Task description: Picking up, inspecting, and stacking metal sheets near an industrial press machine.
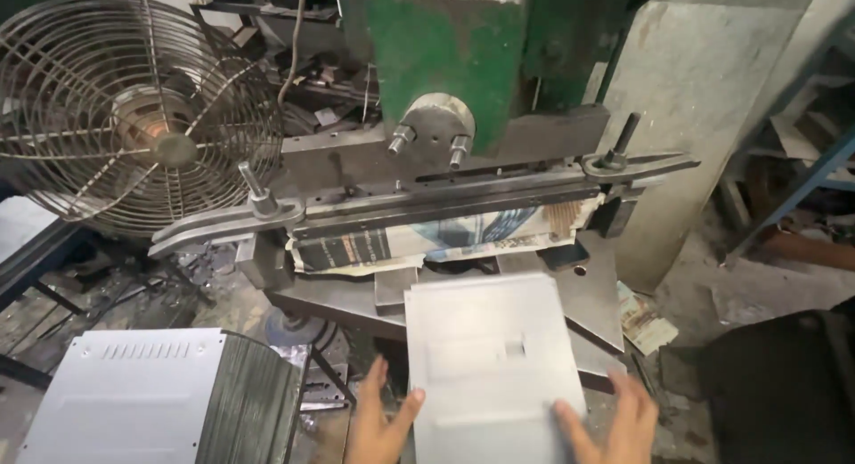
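**Flat steel sheet at the press, both hands on it**

Pale grey sheet-metal panel, flat and matte, roughly rectangular with a small square cut-out near the middle and a faint stamped outline. Lying on the dark steel press bed, far edge pointing toward the machine, near edge hanging back toward the body.

Left hand at the panel's lower left corner, fingers spread and laid along the edge, thumb angled onto the sheet. Right hand at the lower right corner, fingers loosely apart, thumb flat on top. Resting and steadying rather than pinching, as far as can be seen.

Straight ahead: long dark bar clamp running across, oily and worn, with a threaded stud at each end. Crumpled printed paper stuffed under it, right between panel and machine. Chipped green press body above, with a round steel hub and two bolts.

Off to the left: round wire-cage fan, rusty-looking. Lower left: tall stack of matching grey panels, top one with a row of vent slots, edges showing as thin dark lines. Dusty concrete floor with scraps on the right.
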